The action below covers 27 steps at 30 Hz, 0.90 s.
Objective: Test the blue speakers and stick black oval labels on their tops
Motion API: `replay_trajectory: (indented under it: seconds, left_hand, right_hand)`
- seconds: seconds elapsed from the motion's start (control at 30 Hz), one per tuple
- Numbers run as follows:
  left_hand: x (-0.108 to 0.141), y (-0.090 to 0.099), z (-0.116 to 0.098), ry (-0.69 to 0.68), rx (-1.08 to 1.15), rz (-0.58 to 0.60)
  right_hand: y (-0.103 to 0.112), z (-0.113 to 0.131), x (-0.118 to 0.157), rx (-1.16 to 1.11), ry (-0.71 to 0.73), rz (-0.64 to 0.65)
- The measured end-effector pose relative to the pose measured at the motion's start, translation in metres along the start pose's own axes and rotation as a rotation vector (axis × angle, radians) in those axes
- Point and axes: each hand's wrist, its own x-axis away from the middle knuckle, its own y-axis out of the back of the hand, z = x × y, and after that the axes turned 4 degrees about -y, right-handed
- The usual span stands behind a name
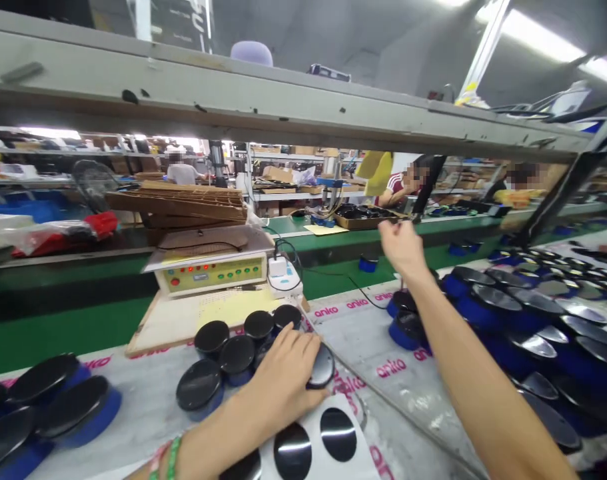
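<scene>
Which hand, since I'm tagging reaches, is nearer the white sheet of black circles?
Left. The left hand is at the far edge of the white sheet, over a round piece; the right hand is raised well beyond it, to the right.

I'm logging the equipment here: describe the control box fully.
The control box is low and wide, upright on a pale board. Its cream front has lit red indicators, a small display, a red button at lower left and green-marked buttons. A broad cover overhangs it, with a black cable across. Its material is unclear.
</scene>
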Motion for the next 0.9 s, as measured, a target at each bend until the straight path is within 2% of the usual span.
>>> replay_trajectory:
  seconds: [0.07,0.13,0.2,0.27,0.3,0.37,0.43,0.5,0.53,0.63,0.67,0.7,0.73,0.8,0.9]
  left_hand:
    - [-0.015,-0.012,0.008,0.038,-0.035,0.032]
    - [-0.018,-0.018,0.017,0.078,-0.068,0.042]
    - [-0.014,-0.018,0.024,0.124,-0.085,0.084]
    - [-0.007,-0.013,0.028,0.154,-0.027,0.100]
    - [-0.003,-0.008,0.029,0.157,0.048,0.063]
    - [0.005,0.008,0.028,0.179,0.261,-0.105]
    - [0.011,0.028,0.022,0.271,0.512,-0.261]
    - [0.014,0.047,0.013,0.385,0.757,-0.337]
    - [0.014,0.055,0.008,0.397,0.884,-0.369]
    - [0.020,0.067,-0.009,0.242,1.216,-0.496]
    - [0.024,0.067,-0.015,0.180,1.275,-0.509]
    - [0.030,0.068,-0.020,0.141,1.323,-0.507]
    - [0.038,0.067,-0.025,0.141,1.375,-0.498]
    - [0.058,0.067,-0.033,0.247,1.522,-0.511]
    - [0.092,0.067,-0.042,0.453,1.809,-0.633]
  right_hand:
    - [-0.033,-0.013,-0.033,0.136,-0.169,0.021]
    - [-0.061,-0.029,-0.049,0.231,-0.300,0.067]
    - [-0.079,-0.043,-0.055,0.290,-0.392,0.118]
    - [-0.087,-0.051,-0.058,0.324,-0.439,0.176]
    - [-0.088,-0.052,-0.061,0.332,-0.442,0.210]
    - [-0.084,-0.045,-0.066,0.322,-0.399,0.296]
    - [-0.073,-0.025,-0.062,0.257,-0.281,0.399]
    - [-0.056,0.004,-0.040,0.129,-0.110,0.515]
    - [-0.046,0.020,-0.021,0.044,-0.011,0.581]
    - [-0.012,0.067,0.055,-0.158,0.276,0.808]
    - [-0.002,0.079,0.082,-0.199,0.365,0.905]
    - [0.008,0.088,0.106,-0.221,0.520,0.975]
    - [0.017,0.094,0.127,-0.193,0.644,0.918]
    - [0.028,0.098,0.158,-0.210,0.795,0.773]
    - [0.031,0.089,0.187,-0.318,0.882,0.667]
